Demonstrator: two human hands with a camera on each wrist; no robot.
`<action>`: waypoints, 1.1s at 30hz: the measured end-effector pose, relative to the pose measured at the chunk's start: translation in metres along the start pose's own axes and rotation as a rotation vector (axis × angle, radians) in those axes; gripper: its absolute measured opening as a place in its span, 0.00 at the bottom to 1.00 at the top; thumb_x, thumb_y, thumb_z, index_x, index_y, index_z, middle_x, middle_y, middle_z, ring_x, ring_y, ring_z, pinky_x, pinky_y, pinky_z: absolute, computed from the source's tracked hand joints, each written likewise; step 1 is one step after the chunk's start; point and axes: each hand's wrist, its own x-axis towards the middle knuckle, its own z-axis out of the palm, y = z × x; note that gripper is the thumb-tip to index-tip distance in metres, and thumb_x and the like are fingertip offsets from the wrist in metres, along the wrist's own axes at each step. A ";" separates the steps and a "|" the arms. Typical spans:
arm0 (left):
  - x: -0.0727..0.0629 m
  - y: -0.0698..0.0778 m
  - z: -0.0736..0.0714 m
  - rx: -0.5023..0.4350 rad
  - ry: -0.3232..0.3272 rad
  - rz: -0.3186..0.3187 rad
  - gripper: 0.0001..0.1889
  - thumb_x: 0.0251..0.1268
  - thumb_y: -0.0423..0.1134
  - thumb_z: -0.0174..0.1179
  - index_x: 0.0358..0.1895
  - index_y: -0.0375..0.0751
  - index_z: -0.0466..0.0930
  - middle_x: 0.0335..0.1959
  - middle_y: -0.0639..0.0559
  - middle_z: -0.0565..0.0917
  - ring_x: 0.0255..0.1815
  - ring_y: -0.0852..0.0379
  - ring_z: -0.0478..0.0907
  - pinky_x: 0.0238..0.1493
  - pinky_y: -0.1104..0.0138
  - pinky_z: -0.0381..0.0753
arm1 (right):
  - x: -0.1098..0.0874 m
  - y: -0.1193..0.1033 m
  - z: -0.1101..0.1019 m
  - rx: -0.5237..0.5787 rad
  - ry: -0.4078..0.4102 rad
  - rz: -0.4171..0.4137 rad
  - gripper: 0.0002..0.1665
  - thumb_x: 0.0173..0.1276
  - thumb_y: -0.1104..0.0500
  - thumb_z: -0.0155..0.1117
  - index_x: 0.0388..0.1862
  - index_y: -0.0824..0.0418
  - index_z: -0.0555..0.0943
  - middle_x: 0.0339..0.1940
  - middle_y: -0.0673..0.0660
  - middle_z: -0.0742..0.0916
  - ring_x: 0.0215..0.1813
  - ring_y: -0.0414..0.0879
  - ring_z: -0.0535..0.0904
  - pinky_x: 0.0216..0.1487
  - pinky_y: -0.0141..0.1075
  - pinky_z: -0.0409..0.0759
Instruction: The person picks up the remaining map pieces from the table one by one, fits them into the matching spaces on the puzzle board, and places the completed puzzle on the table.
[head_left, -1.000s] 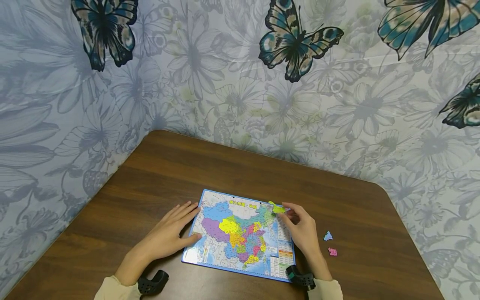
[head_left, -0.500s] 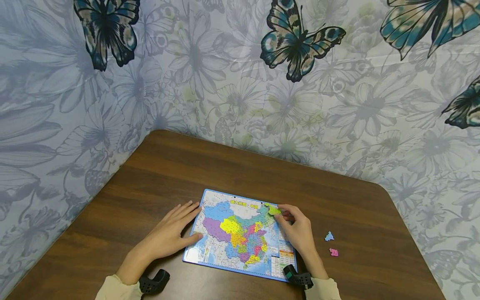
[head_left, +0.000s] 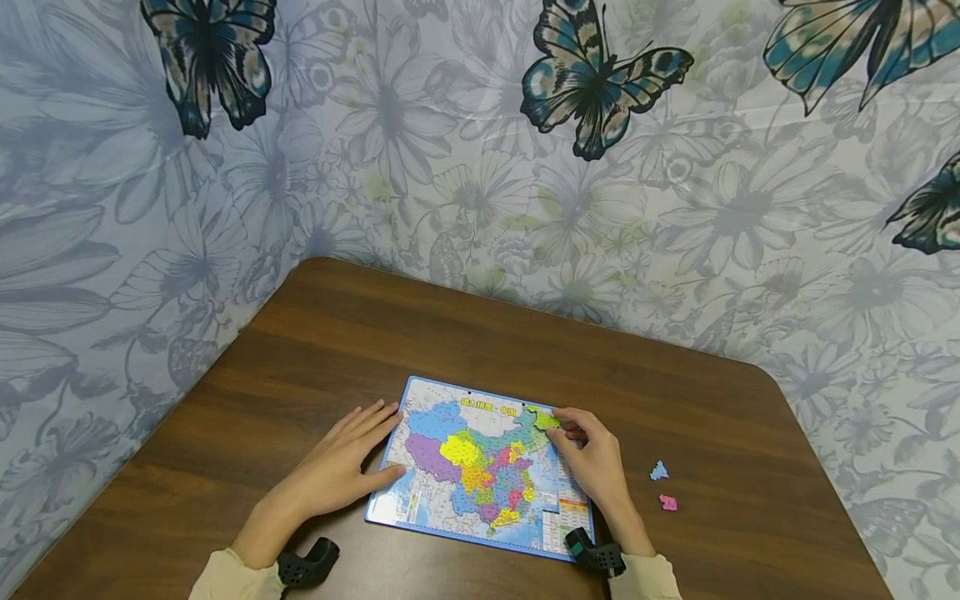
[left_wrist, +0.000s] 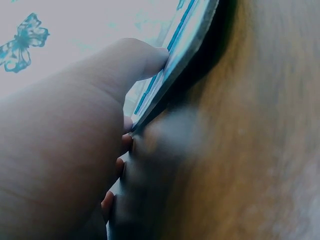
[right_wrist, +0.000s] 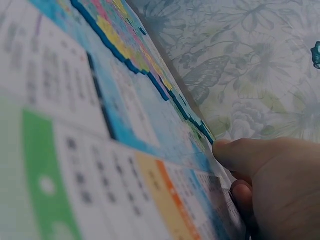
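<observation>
A blue-edged map puzzle board [head_left: 431, 510] lies flat on the wooden table, with many coloured pieces filling its map. My left hand [head_left: 337, 471] rests at the board's left edge, fingers extended and thumb on top; the left wrist view shows that thumb [left_wrist: 142, 60] over the rim. At the map's upper right corner, my right hand [head_left: 596, 454] pinches a yellow-green puzzle piece [head_left: 543, 418] between thumb and fingers. In the right wrist view the right thumb [right_wrist: 232, 152] is at the far end of the board [right_wrist: 135, 115]; the piece is hardly visible there.
To the right of the board lie a small blue puzzle piece [head_left: 658, 471] and a pink one [head_left: 667, 502]. Dark bands [head_left: 309, 564] circle both wrists. A butterfly-patterned wall covering [head_left: 450, 167] rises directly behind the table's back edge [head_left: 525, 311].
My right hand has moved slightly left, bringing the yellow-green piece from beyond the board's right corner onto the map's upper right. The left hand has stayed in place.
</observation>
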 end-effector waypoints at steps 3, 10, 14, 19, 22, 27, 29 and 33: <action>0.000 0.000 0.000 0.003 0.001 0.000 0.43 0.70 0.64 0.61 0.79 0.41 0.65 0.81 0.44 0.64 0.83 0.40 0.55 0.81 0.40 0.51 | 0.000 0.000 0.000 -0.003 -0.002 0.000 0.17 0.66 0.61 0.76 0.54 0.54 0.88 0.44 0.52 0.87 0.43 0.44 0.84 0.47 0.33 0.85; 0.000 0.001 0.000 0.003 0.006 0.000 0.42 0.70 0.63 0.62 0.79 0.41 0.65 0.81 0.44 0.64 0.83 0.40 0.56 0.81 0.40 0.52 | -0.002 0.000 0.000 -0.017 -0.013 -0.004 0.16 0.66 0.61 0.76 0.53 0.55 0.88 0.49 0.53 0.87 0.45 0.44 0.83 0.49 0.33 0.85; 0.000 0.001 0.000 0.004 0.004 -0.002 0.42 0.69 0.63 0.62 0.79 0.41 0.65 0.81 0.44 0.64 0.83 0.40 0.56 0.81 0.40 0.52 | -0.002 0.001 0.000 -0.027 -0.024 -0.030 0.16 0.66 0.61 0.76 0.53 0.55 0.89 0.51 0.53 0.87 0.47 0.44 0.84 0.50 0.36 0.86; 0.000 0.001 0.000 0.005 0.002 -0.004 0.43 0.69 0.63 0.62 0.79 0.41 0.65 0.81 0.44 0.64 0.83 0.39 0.56 0.81 0.39 0.52 | -0.002 0.000 0.000 -0.053 -0.037 -0.075 0.16 0.66 0.61 0.76 0.53 0.55 0.89 0.52 0.53 0.87 0.48 0.45 0.84 0.51 0.41 0.86; 0.001 0.001 0.000 0.004 0.002 -0.005 0.43 0.69 0.62 0.63 0.79 0.41 0.65 0.81 0.44 0.64 0.83 0.39 0.56 0.81 0.40 0.51 | -0.002 -0.001 0.000 -0.072 -0.041 -0.095 0.16 0.66 0.61 0.76 0.53 0.56 0.89 0.52 0.54 0.87 0.48 0.45 0.83 0.51 0.43 0.86; 0.000 0.001 0.000 0.006 0.004 -0.004 0.42 0.69 0.62 0.62 0.79 0.41 0.65 0.81 0.44 0.64 0.83 0.40 0.56 0.81 0.40 0.52 | -0.003 -0.001 0.001 -0.092 -0.056 -0.106 0.16 0.65 0.60 0.77 0.52 0.55 0.89 0.51 0.53 0.87 0.48 0.44 0.80 0.49 0.41 0.83; 0.000 0.001 0.000 0.007 0.004 -0.004 0.42 0.69 0.63 0.62 0.79 0.41 0.65 0.81 0.44 0.64 0.83 0.40 0.56 0.81 0.40 0.52 | -0.003 -0.001 0.001 -0.100 -0.065 -0.106 0.16 0.65 0.60 0.77 0.52 0.54 0.89 0.51 0.53 0.87 0.48 0.44 0.78 0.49 0.40 0.82; 0.001 0.000 0.000 0.006 0.002 -0.005 0.43 0.69 0.63 0.62 0.79 0.41 0.65 0.81 0.44 0.64 0.83 0.40 0.56 0.81 0.40 0.52 | -0.003 0.000 0.001 -0.109 -0.075 -0.103 0.16 0.65 0.60 0.77 0.53 0.53 0.89 0.51 0.52 0.86 0.48 0.43 0.77 0.49 0.40 0.82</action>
